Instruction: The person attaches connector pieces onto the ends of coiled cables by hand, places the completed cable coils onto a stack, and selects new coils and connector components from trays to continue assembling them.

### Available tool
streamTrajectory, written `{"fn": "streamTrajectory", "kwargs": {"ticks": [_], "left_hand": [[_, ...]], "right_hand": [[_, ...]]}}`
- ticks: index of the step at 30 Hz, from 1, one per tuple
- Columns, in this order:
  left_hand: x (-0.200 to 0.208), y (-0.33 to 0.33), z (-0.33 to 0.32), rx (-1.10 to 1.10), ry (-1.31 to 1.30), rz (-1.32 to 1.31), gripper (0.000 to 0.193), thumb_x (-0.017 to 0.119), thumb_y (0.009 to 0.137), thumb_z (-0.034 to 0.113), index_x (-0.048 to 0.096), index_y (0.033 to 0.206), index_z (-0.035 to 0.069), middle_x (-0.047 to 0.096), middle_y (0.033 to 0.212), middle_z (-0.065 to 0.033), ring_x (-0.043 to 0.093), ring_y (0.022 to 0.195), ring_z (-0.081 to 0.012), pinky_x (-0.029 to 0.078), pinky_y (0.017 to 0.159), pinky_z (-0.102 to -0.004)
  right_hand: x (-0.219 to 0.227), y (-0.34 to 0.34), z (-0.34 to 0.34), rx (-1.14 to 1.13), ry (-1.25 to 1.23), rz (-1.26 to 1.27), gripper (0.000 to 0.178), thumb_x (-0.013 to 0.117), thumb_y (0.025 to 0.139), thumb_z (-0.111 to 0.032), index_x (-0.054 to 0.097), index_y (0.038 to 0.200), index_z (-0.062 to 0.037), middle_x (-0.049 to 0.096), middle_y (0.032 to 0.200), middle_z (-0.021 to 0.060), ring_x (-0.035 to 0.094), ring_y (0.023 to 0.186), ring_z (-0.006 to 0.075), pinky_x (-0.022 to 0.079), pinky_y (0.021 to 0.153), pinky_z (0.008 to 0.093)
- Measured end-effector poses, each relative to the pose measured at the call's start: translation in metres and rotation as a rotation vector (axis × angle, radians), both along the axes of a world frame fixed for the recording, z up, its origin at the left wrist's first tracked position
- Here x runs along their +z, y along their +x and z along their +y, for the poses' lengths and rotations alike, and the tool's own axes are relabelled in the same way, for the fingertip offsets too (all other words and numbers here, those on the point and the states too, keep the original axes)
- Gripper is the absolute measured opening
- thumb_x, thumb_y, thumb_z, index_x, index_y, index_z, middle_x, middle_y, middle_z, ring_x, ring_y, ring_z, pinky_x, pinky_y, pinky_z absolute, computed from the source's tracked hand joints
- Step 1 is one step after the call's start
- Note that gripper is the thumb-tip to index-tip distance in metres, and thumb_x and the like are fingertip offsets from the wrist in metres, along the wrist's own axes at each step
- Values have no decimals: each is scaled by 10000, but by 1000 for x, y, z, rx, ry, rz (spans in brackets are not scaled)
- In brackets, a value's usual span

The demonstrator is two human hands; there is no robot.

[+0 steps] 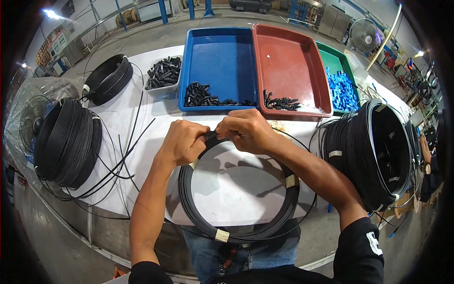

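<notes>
Cable (185, 189), black and bound into a round coil by pale tape bands (222, 235), lies at the near edge of the bench (227, 199), its nearest part reaching past that edge over the person's lap. Both hands meet above the coil's far side. The left hand (185, 141) is closed, its thumb and curled forefinger pinching at a small dark piece (211, 135); the right hand (247, 131) grips from the other side, fingers bent tightly. The fingers cover most of that piece, so its exact form cannot be told. A loose strand bows out around the coil's right side.

Beyond the hands stand a blue tray (222, 61) and a red tray (288, 61), side by side, each with small black parts gathered toward its near end. A green tray (333, 57), right of the red one, carries a heap of small blue parts (341, 90). Left of the blue tray, a pale tub (163, 94) is filled with black parts. Large stacks of black cable flank the work, one at left (71, 142), one at right (347, 156), and a smaller coil (111, 83) sits farther back on the left.
</notes>
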State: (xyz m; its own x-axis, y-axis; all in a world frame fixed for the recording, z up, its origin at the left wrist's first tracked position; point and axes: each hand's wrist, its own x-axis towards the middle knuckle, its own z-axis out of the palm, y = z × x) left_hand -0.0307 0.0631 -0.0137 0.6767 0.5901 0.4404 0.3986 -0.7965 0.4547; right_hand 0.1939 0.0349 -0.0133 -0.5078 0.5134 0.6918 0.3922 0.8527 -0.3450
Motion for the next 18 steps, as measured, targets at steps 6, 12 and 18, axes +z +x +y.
{"fn": "streamTrajectory", "kwargs": {"ticks": [6, 12, 18], "left_hand": [[-6, -1, -3, 40, 121, 23, 223, 525, 671, 221, 600, 615, 19, 565, 563, -178, 577, 533, -373, 466, 526, -429], [7, 12, -13, 104, 178, -155, 227, 647, 771, 209, 675, 909, 31, 689, 802, -138, 673, 675, -304, 527, 591, -385], [8, 22, -21, 31, 360, -363, 346, 776, 763, -1, 675, 1092, 34, 722, 956, -129, 724, 851, -281, 581, 717, -333]], "right_hand": [[20, -11, -9, 2, -188, -65, 188, 778, 743, 7, 671, 897, -12, 686, 771, 128, 670, 661, 295, 507, 567, 362], [18, -3, -5, -67, -181, 36, 154, 776, 765, 5, 665, 873, -2, 674, 748, 140, 653, 622, 251, 493, 554, 357], [32, -1, -8, -125, -562, 151, 125, 764, 779, -15, 647, 806, 18, 700, 780, 166, 685, 678, 229, 506, 622, 337]]}}
